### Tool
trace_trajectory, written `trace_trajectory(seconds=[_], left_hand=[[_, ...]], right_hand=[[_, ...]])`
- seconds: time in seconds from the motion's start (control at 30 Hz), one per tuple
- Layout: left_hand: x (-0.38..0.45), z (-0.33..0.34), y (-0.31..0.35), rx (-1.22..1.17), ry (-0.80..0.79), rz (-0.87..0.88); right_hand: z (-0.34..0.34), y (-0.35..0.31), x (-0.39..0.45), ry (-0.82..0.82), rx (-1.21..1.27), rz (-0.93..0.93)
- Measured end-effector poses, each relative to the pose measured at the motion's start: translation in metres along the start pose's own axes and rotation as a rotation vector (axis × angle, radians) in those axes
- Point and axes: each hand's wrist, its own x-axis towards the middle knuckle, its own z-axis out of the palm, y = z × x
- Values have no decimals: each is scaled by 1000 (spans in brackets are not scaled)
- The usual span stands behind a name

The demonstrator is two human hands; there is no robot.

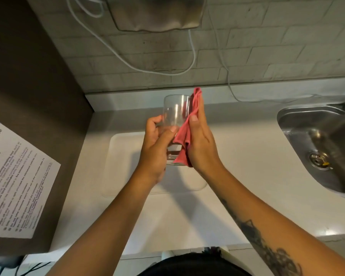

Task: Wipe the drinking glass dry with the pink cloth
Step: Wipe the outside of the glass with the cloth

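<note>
Both forearms bare; dark tattoo (251, 234) along right forearm (277, 212)

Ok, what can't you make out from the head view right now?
Head view:
- glass base: partly covered by left hand and red cloth.
- right hand palm: faces away.
- sink: cut off by right edge.
- notice small print: blurred, cut off by left edge.
</note>
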Motion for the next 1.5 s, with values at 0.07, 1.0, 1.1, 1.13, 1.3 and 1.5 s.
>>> trace_trajectory(seconds=[0.07, 1.0, 1.1, 1.13, 1.3, 1.5], left_hand=[[3, 1, 2, -15, 17, 17], [2, 4, 24, -90, -127, -27], [5, 0, 28, -67, -121, -6], [4, 0, 28, -57, -124, -7], [-3, 8, 21, -45, -130, -14], [0, 2, 27, -36, -106, -15]], right_hand=[[5, -1, -12, -24, -34, -40], [-1, -15, -1, 18, 124, -96], [10, -7, -33, -45, 29, -144], [12, -5, -39, -61, 11, -160], [-8, -12, 1, 27, 109, -73], [12, -2, -41, -46, 53, -204]])
